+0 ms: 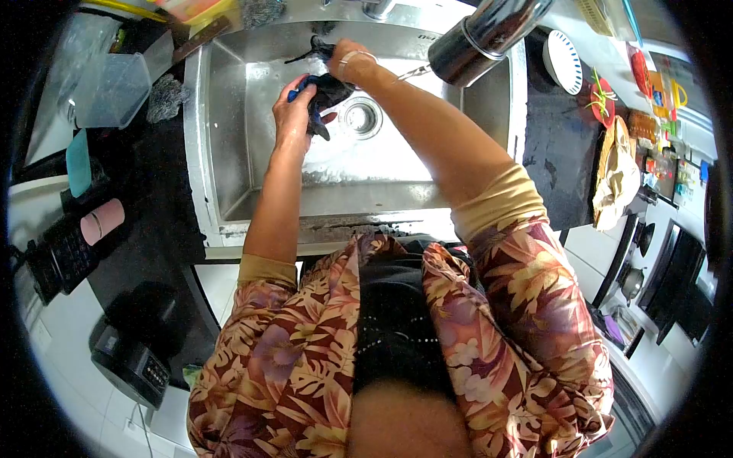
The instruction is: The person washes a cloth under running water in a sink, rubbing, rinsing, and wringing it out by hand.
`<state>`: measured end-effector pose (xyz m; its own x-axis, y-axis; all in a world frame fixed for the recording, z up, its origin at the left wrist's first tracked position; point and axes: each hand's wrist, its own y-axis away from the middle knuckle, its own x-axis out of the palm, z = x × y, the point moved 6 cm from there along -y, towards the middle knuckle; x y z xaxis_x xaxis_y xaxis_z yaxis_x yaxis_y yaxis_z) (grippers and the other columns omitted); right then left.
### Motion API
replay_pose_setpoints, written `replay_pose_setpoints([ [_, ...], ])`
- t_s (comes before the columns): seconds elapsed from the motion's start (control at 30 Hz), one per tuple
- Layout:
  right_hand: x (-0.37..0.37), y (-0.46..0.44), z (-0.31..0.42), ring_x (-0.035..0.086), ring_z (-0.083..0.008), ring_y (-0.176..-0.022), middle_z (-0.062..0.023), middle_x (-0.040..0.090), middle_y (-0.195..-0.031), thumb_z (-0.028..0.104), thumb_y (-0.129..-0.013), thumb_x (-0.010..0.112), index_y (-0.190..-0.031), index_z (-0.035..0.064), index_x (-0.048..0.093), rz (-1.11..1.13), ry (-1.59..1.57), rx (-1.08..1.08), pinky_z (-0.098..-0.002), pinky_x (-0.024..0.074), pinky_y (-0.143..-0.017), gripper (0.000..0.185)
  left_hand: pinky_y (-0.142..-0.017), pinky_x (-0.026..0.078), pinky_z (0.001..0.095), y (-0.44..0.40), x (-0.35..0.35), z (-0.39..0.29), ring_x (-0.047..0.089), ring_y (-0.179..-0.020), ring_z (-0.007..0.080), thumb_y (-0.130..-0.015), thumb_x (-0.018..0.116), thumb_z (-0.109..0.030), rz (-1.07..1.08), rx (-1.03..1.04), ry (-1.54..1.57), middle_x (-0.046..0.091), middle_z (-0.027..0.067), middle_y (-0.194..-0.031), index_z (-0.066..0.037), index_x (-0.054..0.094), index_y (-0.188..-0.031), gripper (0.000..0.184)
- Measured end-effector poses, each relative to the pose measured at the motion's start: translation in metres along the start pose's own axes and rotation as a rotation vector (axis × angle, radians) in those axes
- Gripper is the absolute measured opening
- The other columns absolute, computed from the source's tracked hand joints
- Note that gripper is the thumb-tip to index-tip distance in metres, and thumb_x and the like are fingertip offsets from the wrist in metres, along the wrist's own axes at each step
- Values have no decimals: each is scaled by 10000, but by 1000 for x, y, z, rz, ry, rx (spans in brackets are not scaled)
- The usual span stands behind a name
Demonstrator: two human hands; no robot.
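A dark wet cloth point(330, 91) is stretched between my two hands over the steel sink point(263, 164). My left hand point(293, 111) is closed round its lower left part, where a bit of blue and a reddish patch show. My right hand point(347, 61), with a bracelet at the wrist, grips the cloth higher up, and a dark end of it sticks out to the left. Below the cloth and to its right lies the round drain point(362, 118). Wet spots and suds cover the sink bottom.
A dark shiny cylinder point(466, 49) juts over the sink's upper right. Left of the sink are a clear plastic container point(114, 90), a scouring pad point(166, 99) and a pink cup point(102, 221). A striped bowl point(563, 62) and a crumpled cloth point(617, 175) are at right.
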<state>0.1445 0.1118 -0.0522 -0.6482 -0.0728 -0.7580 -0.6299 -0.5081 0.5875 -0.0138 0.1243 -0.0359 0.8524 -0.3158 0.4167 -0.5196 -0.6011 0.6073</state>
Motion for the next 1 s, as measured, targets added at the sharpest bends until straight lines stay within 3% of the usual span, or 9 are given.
replay_pose_setpoints([
  [0.2, 62, 16, -73, 614, -214, -754, -103, 623, -812, 329, -778, 606, -867, 42, 586, 496, -1518, 239, -325, 516, -744, 301, -510, 429, 211, 6, 42, 16, 531, -639, 60, -737, 708, -140, 218, 442, -357, 602, 14, -791, -66, 607, -913, 216],
  [0.23, 65, 30, -62, 602, -230, -767, -104, 619, -873, 265, -814, 593, -1018, 96, 564, 1028, -1851, 292, -353, 499, -776, 266, -537, 448, 284, 26, 65, 14, 577, -616, 150, -729, 720, -199, 219, 624, -710, 619, 54, -767, -72, 601, -835, 203],
  [0.3, 56, 29, -85, 592, -217, -758, -98, 601, -860, 296, -836, 561, -1057, 81, 540, 334, -1278, -520, -352, 491, -770, 309, -560, 451, 379, 60, 97, 18, 592, -607, 300, -731, 700, -272, 176, 973, -1089, 616, 129, -728, -65, 598, -755, 232],
  [0.37, 65, 49, -89, 597, -214, -696, -92, 599, -799, 241, -838, 552, -922, 54, 585, 431, -1835, 161, -364, 499, -646, 207, -621, 444, 457, 20, 79, 24, 585, -678, 382, -778, 584, -390, 1, 682, -1011, 607, 188, -695, -54, 639, -753, 341],
  [0.43, 75, 33, -95, 602, -219, -658, -93, 611, -794, 216, -822, 558, -837, 55, 600, 250, -1670, 197, -389, 497, -588, 167, -634, 450, 444, -27, 50, 27, 590, -678, 378, -790, 560, -415, -256, 598, -1089, 607, 191, -676, -57, 654, -772, 371],
  [0.63, 62, 37, -96, 582, -235, -660, -104, 604, -771, 234, -821, 540, -824, 51, 584, 213, -1733, 332, -401, 498, -620, 188, -687, 456, 415, -1, 66, 24, 596, -788, 358, -781, 599, -323, -155, 680, -923, 626, 143, -825, -90, 610, -919, 270],
  [0.7, 47, 41, -85, 574, -231, -661, -104, 603, -764, 234, -848, 484, -822, 60, 580, 665, -1993, -194, -385, 498, -631, 201, -719, 451, 434, 38, 95, 30, 596, -838, 357, -808, 556, -275, 99, 645, -1034, 618, 164, -897, -115, 527, -999, 251],
  [0.83, 46, 80, -70, 600, -222, -657, -84, 615, -786, 195, -874, 427, -829, 77, 569, 402, -1607, 275, -375, 511, -626, 190, -709, 449, 442, -10, 61, 28, 594, -815, 375, -813, 522, -232, -232, 524, -1074, 625, 183, -849, -101, 529, -954, 192],
  [1.0, 51, 51, -72, 606, -217, -604, -74, 630, -738, 241, -836, 523, -803, 82, 617, 437, -1672, 195, -357, 511, -590, 188, -727, 446, 441, -26, 56, 13, 593, -810, 383, -824, 525, -280, -273, 629, -1018, 622, 193, -842, -65, 476, -1060, 323],
])
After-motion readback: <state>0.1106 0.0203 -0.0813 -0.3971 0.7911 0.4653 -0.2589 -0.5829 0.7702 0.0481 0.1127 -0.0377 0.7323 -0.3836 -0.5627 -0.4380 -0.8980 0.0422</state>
